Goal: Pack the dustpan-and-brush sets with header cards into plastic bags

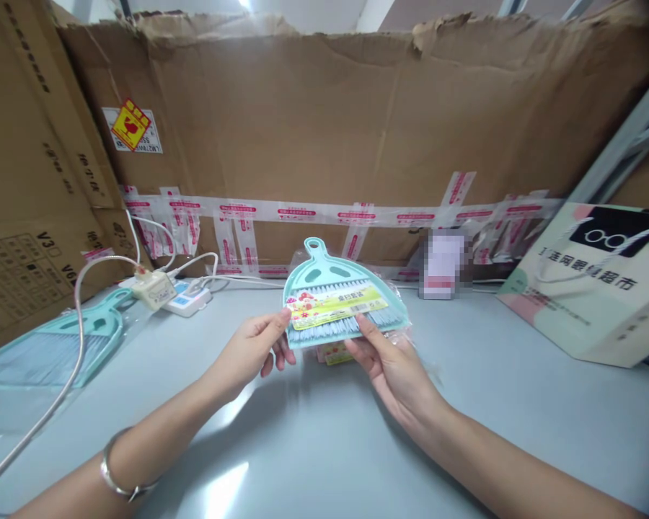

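A mint-green dustpan with a small brush nested in it [324, 272] is held up above the table, its looped handle pointing away from me. Across its middle runs a yellow-green printed label [338, 304]. My left hand [254, 346] pinches the left edge, thumb on top and fingers below. At the front edge, toward the right, my right hand [386, 360] grips with its thumb on the bristles and fingers underneath. Behind and below the held dustpan, another printed label [338, 353] and clear plastic wrap peek out, mostly hidden.
Another mint dustpan set [94, 335] in clear plastic lies at the left. A power strip [187, 297] with a plugged-in adapter [154, 288] and white cables sits beside it. A paper bag [595, 288] stands at the right; a cardboard wall [324, 122] closes off the back.
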`<state>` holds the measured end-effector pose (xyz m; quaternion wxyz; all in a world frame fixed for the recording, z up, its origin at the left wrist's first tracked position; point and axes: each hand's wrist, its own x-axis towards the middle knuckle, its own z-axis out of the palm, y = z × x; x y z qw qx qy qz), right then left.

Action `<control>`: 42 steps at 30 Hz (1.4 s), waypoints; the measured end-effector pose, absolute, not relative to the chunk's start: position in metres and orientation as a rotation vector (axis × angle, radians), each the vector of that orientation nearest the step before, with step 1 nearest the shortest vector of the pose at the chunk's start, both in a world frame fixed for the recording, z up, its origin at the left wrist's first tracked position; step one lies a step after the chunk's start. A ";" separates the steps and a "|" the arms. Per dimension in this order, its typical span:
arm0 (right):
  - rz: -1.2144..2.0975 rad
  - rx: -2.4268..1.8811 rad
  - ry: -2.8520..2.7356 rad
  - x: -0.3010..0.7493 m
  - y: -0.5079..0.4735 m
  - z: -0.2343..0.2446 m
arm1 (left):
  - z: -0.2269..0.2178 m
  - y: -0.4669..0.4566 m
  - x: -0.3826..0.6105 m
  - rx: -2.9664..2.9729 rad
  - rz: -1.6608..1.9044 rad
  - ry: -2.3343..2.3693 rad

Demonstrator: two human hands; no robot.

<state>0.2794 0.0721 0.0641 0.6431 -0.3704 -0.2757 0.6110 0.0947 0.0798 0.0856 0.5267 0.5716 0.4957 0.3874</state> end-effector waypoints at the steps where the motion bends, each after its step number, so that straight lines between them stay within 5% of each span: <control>1: 1.402 -0.848 -0.626 0.279 0.072 0.065 | 0.085 0.079 0.095 1.362 0.932 1.197; 13: 1.569 -0.855 -0.619 0.276 0.070 0.064 | 0.078 0.073 0.094 1.987 0.882 1.448; 22: 1.473 -0.965 -0.561 0.280 0.074 0.055 | 0.073 0.067 0.091 2.751 0.580 1.124; 27: 1.472 -0.929 -0.517 0.283 0.076 0.061 | 0.069 0.083 0.072 3.101 1.023 0.999; 42: 1.484 -0.942 -0.829 0.307 0.082 0.076 | 0.062 0.100 0.065 2.588 1.084 0.915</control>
